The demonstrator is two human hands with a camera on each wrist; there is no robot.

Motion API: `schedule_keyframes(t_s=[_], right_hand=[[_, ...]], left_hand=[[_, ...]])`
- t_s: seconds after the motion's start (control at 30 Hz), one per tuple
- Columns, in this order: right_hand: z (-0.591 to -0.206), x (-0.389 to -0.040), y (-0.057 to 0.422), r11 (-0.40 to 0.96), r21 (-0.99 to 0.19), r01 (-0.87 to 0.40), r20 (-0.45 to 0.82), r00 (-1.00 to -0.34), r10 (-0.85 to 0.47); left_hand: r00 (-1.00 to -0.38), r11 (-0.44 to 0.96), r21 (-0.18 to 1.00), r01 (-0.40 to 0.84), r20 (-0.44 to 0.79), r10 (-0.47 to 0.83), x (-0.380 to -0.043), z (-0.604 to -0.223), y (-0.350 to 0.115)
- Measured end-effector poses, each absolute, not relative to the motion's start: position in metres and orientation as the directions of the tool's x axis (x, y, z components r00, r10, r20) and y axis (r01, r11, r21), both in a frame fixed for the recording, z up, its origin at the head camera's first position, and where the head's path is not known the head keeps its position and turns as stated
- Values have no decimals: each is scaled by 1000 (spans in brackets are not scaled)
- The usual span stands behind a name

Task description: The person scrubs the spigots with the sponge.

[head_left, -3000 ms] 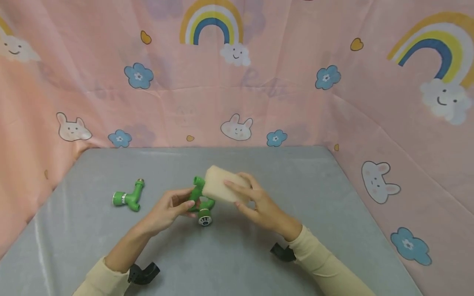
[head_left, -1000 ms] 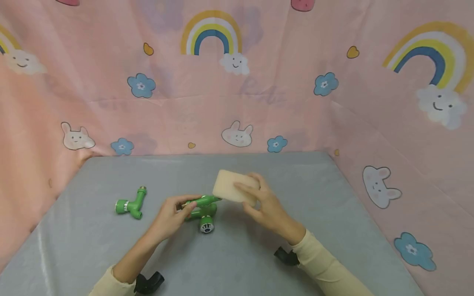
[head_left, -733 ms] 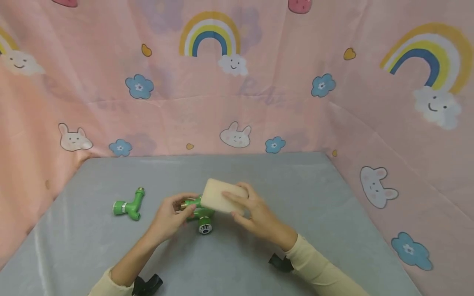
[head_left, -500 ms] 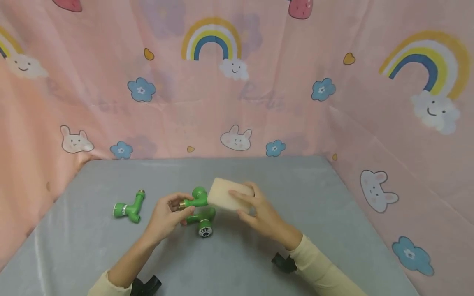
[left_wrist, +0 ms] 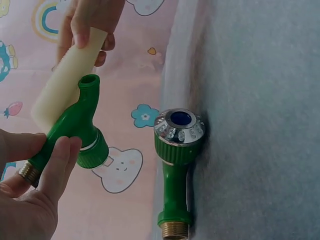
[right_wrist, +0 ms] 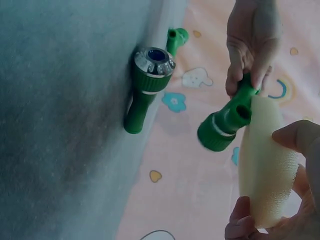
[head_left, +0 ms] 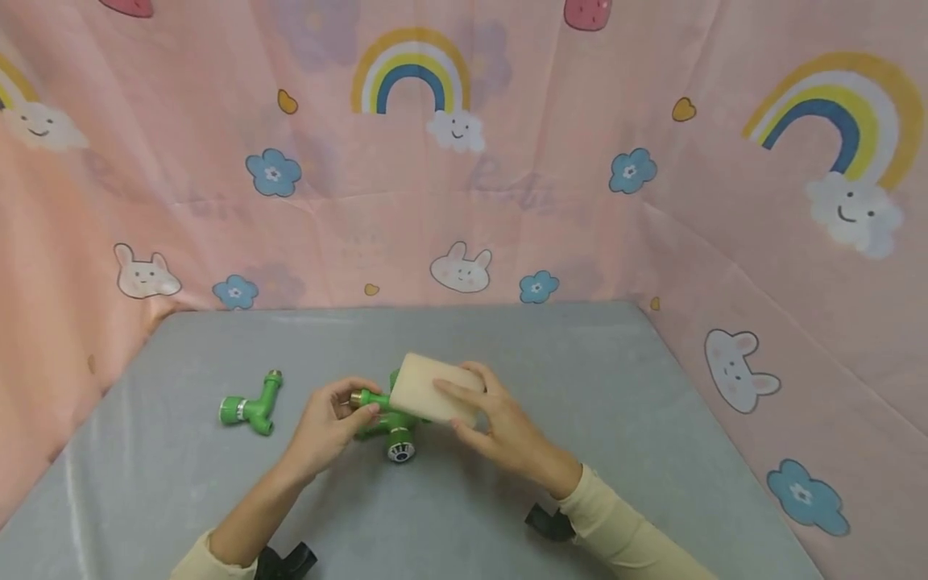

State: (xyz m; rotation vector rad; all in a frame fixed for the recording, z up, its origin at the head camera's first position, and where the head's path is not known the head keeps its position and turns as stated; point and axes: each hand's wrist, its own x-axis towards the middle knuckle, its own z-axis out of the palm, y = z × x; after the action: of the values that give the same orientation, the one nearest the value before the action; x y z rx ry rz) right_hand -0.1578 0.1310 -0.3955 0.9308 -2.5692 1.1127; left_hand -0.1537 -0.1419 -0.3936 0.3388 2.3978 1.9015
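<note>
My left hand [head_left: 322,427] pinches a green faucet [left_wrist: 77,120] close to its brass threaded end, holding it above the table. Fingers and thumb of my right hand [head_left: 511,427] grip a cream sponge [head_left: 435,387] by its edges. The sponge lies along the faucet's side, as the right wrist view shows, and hides much of the faucet in the head view. Below them, a second green faucet [head_left: 400,447] with a silver ring on its knob rests on the table. Farther left lies a third green faucet [head_left: 254,407], apart from both hands.
The grey table [head_left: 580,346] is bordered by a pink curtain [head_left: 326,225] printed with rainbows, rabbits and flowers at the back and sides. Black wrist mounts [head_left: 287,560] stick out below both forearms, close over the table.
The held faucet has turned from upright to nearly level, its brass end now toward my left palm. The sponge has shifted back and forth along it, lately left and slightly down. The other faucets stay put.
</note>
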Motion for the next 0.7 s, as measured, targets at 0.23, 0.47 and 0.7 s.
schedule_keyframes(t_s=[0.23, 0.47, 0.7], right_hand=[[-391, -167, 139, 574, -518, -634, 433, -773, -463], [-383, -174, 149, 567, -540, -622, 445, -783, -435], [-390, -163, 136, 436, -497, -751, 490, -657, -574]], left_hand=[[-972, 168, 971, 170, 136, 193, -156, -387, -146], [-967, 179, 961, 211, 178, 182, -161, -386, -148], [-980, 149, 979, 140, 115, 165, -156, -390, -146]])
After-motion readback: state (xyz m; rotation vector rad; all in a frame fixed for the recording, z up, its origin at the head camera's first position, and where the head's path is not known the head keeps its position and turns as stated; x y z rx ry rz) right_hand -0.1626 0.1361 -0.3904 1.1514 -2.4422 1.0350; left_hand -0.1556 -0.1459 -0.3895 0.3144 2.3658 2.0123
